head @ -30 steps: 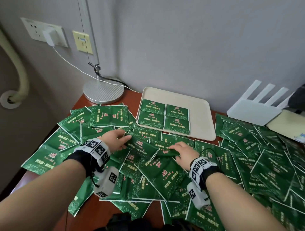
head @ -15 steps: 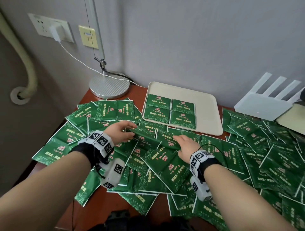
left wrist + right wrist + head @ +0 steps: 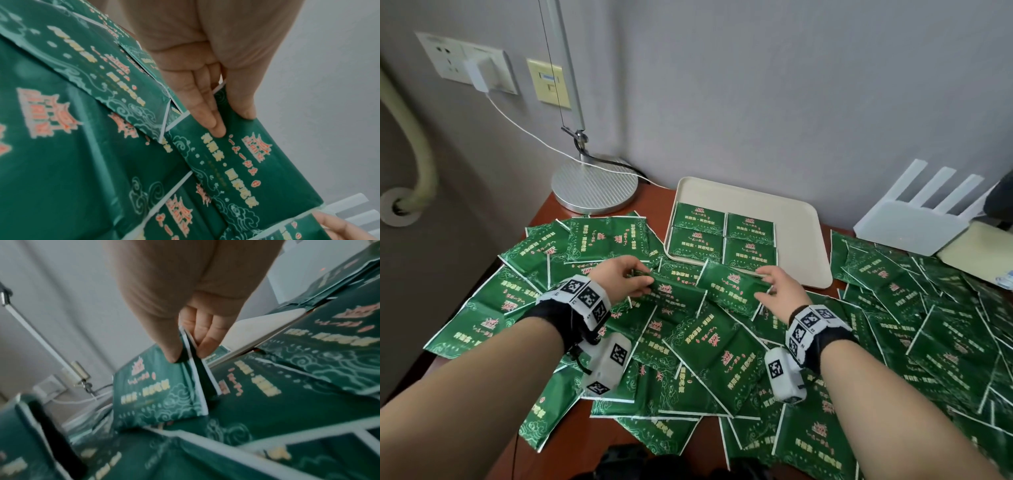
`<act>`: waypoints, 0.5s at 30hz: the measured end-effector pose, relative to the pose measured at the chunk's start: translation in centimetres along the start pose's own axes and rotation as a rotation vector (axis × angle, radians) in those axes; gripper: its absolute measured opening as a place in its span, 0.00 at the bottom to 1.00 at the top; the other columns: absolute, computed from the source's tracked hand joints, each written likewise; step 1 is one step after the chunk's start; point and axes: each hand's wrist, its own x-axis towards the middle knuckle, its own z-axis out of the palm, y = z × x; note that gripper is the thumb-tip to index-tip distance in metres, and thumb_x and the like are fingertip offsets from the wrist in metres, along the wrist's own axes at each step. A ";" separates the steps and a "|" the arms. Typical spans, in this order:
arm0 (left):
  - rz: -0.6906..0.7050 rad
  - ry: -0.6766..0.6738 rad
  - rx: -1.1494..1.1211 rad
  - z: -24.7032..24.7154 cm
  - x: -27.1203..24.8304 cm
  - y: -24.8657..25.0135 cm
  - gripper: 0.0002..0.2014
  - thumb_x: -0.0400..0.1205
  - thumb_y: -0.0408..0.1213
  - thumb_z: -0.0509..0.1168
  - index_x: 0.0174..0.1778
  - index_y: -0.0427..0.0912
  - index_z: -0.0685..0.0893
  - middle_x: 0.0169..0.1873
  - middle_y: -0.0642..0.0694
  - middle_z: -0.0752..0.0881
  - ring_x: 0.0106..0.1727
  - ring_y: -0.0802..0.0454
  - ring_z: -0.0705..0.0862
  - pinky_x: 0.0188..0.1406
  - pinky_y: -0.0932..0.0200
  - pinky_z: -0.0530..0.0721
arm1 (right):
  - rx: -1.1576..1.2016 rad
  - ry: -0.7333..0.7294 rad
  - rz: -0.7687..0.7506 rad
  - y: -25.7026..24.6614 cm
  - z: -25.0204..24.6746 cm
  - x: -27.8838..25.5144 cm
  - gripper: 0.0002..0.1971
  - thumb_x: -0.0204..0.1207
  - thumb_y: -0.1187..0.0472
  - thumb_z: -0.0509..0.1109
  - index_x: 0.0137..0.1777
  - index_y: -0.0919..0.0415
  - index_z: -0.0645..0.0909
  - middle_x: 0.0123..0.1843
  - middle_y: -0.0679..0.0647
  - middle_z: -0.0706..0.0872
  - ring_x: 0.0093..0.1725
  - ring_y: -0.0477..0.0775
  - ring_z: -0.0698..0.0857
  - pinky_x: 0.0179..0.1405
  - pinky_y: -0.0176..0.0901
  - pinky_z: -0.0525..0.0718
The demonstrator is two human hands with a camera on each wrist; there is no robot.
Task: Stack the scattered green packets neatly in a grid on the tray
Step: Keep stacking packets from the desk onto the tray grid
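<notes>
Green packets (image 3: 719, 356) lie scattered in overlapping heaps over the brown table. The cream tray (image 3: 799, 219) stands at the back centre, with several packets (image 3: 722, 236) lying flat on its left half in two rows of two. My left hand (image 3: 645, 282) pinches one packet (image 3: 676, 294) by its left end, thumb on top (image 3: 232, 121) of that packet (image 3: 246, 162). My right hand (image 3: 762, 284) pinches another packet (image 3: 732, 286) by its right edge, just in front of the tray's near rim. In the right wrist view the right hand (image 3: 189, 353) grips what look like two stacked packet edges (image 3: 160, 394).
A round metal lamp base (image 3: 594, 186) with its pole stands at the back left, next to the tray. A white router (image 3: 907, 226) and a cream pad (image 3: 976, 255) sit at the back right. A charger cable (image 3: 527, 132) runs from the wall socket. The table edge drops off on the left.
Both hands have lifted their pinched packets off the pile and carried them a little toward the tray. The head camera has moved closer.
</notes>
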 end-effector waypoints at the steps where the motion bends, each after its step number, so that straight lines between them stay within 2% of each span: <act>1: 0.001 -0.006 0.007 0.0 0.1 0.0 0.03 0.77 0.33 0.67 0.43 0.45 0.81 0.41 0.47 0.87 0.41 0.57 0.86 0.37 0.69 0.86 | -0.020 -0.002 0.000 0.1 0.4 0.1 0.21 0.77 0.62 0.67 0.70 0.54 0.71 0.69 0.53 0.78 0.57 0.52 0.82 0.54 0.42 0.80; 3: -0.005 -0.022 0.016 0.0 0.2 -0.1 0.05 0.78 0.30 0.66 0.43 0.46 0.81 0.41 0.48 0.87 0.40 0.58 0.86 0.35 0.71 0.86 | -0.016 0.025 0.002 0.3 0.9 0.3 0.19 0.78 0.61 0.66 0.69 0.54 0.74 0.64 0.53 0.81 0.50 0.51 0.83 0.49 0.41 0.81; 5: -0.018 -0.030 0.023 -0.1 0.4 -0.2 0.06 0.78 0.29 0.65 0.45 0.46 0.82 0.41 0.48 0.87 0.39 0.59 0.86 0.33 0.72 0.85 | 0.045 0.048 0.007 0.5 1.1 0.4 0.16 0.79 0.62 0.65 0.66 0.53 0.75 0.55 0.55 0.84 0.38 0.48 0.81 0.35 0.35 0.77; 7: -0.030 -0.036 0.026 -0.1 0.6 -0.3 0.08 0.78 0.28 0.65 0.49 0.45 0.81 0.40 0.48 0.87 0.38 0.59 0.86 0.31 0.72 0.85 | 0.120 0.055 0.008 0.6 1.1 0.4 0.14 0.79 0.64 0.64 0.63 0.52 0.75 0.51 0.54 0.84 0.35 0.46 0.80 0.31 0.31 0.74; 10: -0.041 -0.053 0.004 0.0 1.0 -0.4 0.11 0.78 0.28 0.65 0.54 0.44 0.79 0.40 0.48 0.87 0.38 0.59 0.86 0.32 0.71 0.86 | 0.163 0.017 0.007 0.4 1.3 -0.1 0.14 0.78 0.64 0.66 0.62 0.53 0.73 0.48 0.47 0.83 0.38 0.45 0.82 0.34 0.30 0.78; 12: -0.044 -0.067 -0.003 0.2 1.1 -0.5 0.11 0.78 0.28 0.65 0.55 0.44 0.79 0.40 0.48 0.88 0.40 0.59 0.87 0.35 0.69 0.87 | 0.166 -0.007 0.013 0.3 1.8 -0.2 0.17 0.76 0.63 0.69 0.63 0.53 0.72 0.54 0.47 0.83 0.45 0.49 0.85 0.46 0.41 0.84; 13: -0.041 -0.073 -0.004 0.3 1.2 -0.6 0.12 0.78 0.29 0.65 0.56 0.44 0.79 0.41 0.48 0.87 0.40 0.59 0.87 0.35 0.69 0.86 | 0.166 -0.015 0.021 0.3 2.1 -0.1 0.18 0.76 0.62 0.69 0.64 0.53 0.72 0.57 0.49 0.83 0.49 0.51 0.85 0.52 0.47 0.84; 15: -0.038 -0.082 -0.007 0.5 1.3 -0.7 0.12 0.79 0.30 0.65 0.56 0.46 0.79 0.40 0.50 0.87 0.40 0.60 0.86 0.34 0.71 0.86 | 0.164 -0.020 0.042 0.2 2.6 -0.1 0.20 0.76 0.61 0.70 0.66 0.53 0.71 0.58 0.52 0.83 0.51 0.54 0.85 0.56 0.53 0.84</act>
